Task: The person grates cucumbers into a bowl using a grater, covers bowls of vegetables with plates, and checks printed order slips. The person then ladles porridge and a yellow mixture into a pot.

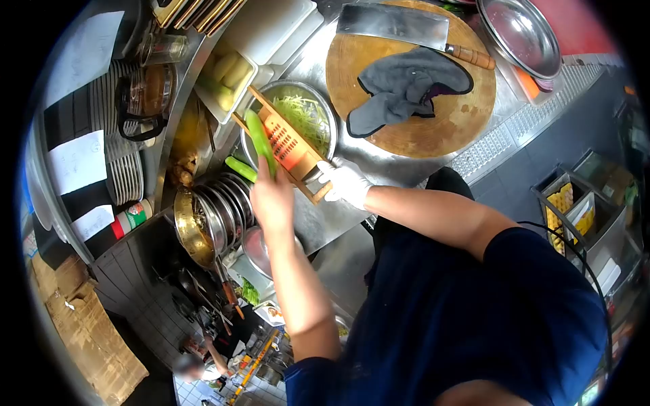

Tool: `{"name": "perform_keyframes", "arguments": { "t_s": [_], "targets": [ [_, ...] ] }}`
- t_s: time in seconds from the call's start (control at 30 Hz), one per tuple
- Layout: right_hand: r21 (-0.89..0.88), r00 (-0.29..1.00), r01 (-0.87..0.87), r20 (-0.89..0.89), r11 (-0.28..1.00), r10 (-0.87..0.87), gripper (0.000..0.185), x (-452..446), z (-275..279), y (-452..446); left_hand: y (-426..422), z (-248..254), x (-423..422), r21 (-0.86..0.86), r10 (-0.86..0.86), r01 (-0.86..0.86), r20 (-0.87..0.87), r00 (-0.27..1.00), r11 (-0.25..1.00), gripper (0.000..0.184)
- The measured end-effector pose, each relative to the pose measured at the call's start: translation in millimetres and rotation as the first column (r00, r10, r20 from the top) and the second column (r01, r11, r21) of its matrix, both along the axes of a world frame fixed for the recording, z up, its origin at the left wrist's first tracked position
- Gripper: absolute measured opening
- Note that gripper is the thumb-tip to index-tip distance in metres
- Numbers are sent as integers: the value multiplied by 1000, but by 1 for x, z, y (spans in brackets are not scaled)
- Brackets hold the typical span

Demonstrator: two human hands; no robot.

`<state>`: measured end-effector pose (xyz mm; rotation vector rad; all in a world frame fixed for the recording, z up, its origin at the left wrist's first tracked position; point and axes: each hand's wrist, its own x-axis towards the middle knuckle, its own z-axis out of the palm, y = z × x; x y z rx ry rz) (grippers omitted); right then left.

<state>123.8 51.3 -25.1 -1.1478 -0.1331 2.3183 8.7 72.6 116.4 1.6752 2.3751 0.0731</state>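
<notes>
My bare left hand (272,199) is closed round a long green vegetable (260,141), which lies against the grater. In a white glove, my right hand (345,183) grips the lower end of the wooden-framed grater (290,145), which has an orange slotted plate. The grater slants across a metal bowl (332,125) that holds pale green shreds (302,115). Another green piece (240,169) lies beside the bowl, left of my left hand.
A round wooden board (413,145) bears a cleaver (393,24) and a grey cloth (399,84). Pale peeled vegetables (230,71) fill a white tub. Stacked pans (203,223) stand at left, a metal bowl (525,34) at upper right. Another person (196,362) is at lower left.
</notes>
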Motion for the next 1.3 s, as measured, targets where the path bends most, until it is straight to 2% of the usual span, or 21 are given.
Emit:
{"name": "perform_keyframes", "arguments": {
  "t_s": [0.07, 0.13, 0.17, 0.2, 0.23, 0.3, 0.43, 0.47, 0.53, 0.57, 0.73, 0.83, 0.87, 0.97, 1.0, 1.03, 1.1, 1.17, 1.23, 1.27, 1.3],
  "targets": [
    [-14, 999, 6, -42, 1000, -6, 40, 4, -2, -2, -61, 39, 10, -61, -78, 81, 63, 995, 995, 49],
    [-13, 999, 22, -31, 1000, -23, 39, 1, 4, 1, -91, 55, 29, -108, -266, 264, -9, 964, 959, 51],
    [1, 1000, 5, 11, 1000, -5, 40, 2, 7, 2, -89, 52, 36, -87, -243, 243, 15, 970, 966, 53],
    [-13, 1000, -1, 17, 1000, 1, 40, 3, 6, 3, -59, 32, 31, -86, -53, 67, 155, 987, 994, 51],
    [-33, 1000, 0, 20, 999, 1, 40, 1, 5, 5, -29, 11, 18, -32, -61, 63, 48, 997, 998, 48],
    [18, 1000, 10, 16, 1000, -10, 40, 0, 0, 3, 24, -16, -10, 48, -3, 4, -17, 1000, 999, 46],
    [39, 1000, -6, 28, 999, 5, 38, 1, 3, -1, -56, 10, 0, 160, -44, 33, 64, 997, 987, 43],
    [35, 1000, -2, 18, 999, 2, 38, 0, 4, 2, -84, 20, 12, 107, 32, -47, 134, 990, 993, 42],
    [18, 1000, -15, 11, 1000, 15, 39, 1, 4, 1, -122, 27, 33, 7, 114, -116, 119, 986, 993, 45],
    [46, 1000, 6, 23, 999, -7, 40, 1, 5, -1, -132, 22, 36, 0, 82, -82, 59, 995, 997, 48],
    [40, 998, -61, -9, 997, 62, 44, -2, -10, -3, -152, 9, 41, 162, -5, -11, 97, 995, 987, 51],
    [47, 997, -74, 7, 996, 74, 43, -3, -12, -2, -163, 8, 48, 108, 47, -50, 35, 998, 993, 50],
    [49, 997, -77, 15, 996, 77, 43, -4, -12, -2, -161, 4, 49, 97, 10, -3, -67, 998, 995, 49],
    [29, 995, -65, 82, 997, 62, 44, 2, 8, 4, -110, -14, 26, 142, -31, 53, -151, 988, 988, 44],
    [44, 982, -86, 173, 995, 77, 43, -3, 9, 4, -75, -15, 16, 158, -21, 38, -109, 994, 987, 41],
    [52, 987, -64, 151, 997, 55, 43, -3, 5, 3, -36, -16, 3, 170, -9, 20, -65, 998, 985, 38],
    [55, 995, -22, 100, 998, 16, 43, -6, -5, -4, 14, -30, -23, 226, -61, 101, -178, 982, 969, 35],
    [64, 994, -34, 106, 997, 27, 44, -7, -8, 2, -1, -12, -20, 234, -106, 160, -227, 968, 959, 36],
    [53, 991, -43, 126, 998, 36, 44, -5, 2, 0, -66, 7, 2, 283, -200, 217, -90, 976, 934, 40],
    [33, 995, -40, 94, 999, 37, 43, 0, 9, 0, -106, 20, 22, 48, -44, 45, -13, 999, 998, 44],
    [23, 997, -23, 68, 999, 21, 42, -1, 6, 1, -131, 24, 31, 47, -170, 174, -69, 983, 984, 46]
  ]
}}
